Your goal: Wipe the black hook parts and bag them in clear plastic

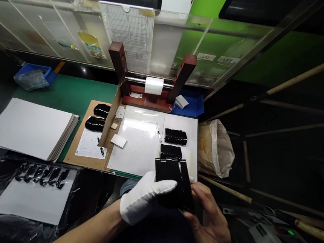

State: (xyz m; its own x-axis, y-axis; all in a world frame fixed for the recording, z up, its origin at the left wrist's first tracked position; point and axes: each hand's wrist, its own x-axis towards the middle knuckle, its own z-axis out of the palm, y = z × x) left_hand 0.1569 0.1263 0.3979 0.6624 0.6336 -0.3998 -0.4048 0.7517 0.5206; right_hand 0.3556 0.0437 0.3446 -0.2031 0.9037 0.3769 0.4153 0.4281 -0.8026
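My left hand (146,196), in a white glove, is closed around a stack of glossy black strip-like pieces (169,175) held above the table's near edge. Its thumb lies across the front of the stack. My bare right hand (211,217) pinches the rightmost black piece, which stands slightly apart from the others; the fingertips are partly hidden. Just beyond the stack, two more bundles of black pieces (175,136) lie on a white sheet. Farther left, two similar bundles (95,124) rest on a brown board beside a printed form (91,144) with a pen.
A dark red wooden stand (147,100) holds a white roll (154,85) at the back. Left are a stack of white sheets (29,127) and black hooked pieces (40,175) on a sheet. A blue tray (193,103) and an open sack (217,149) stand right.
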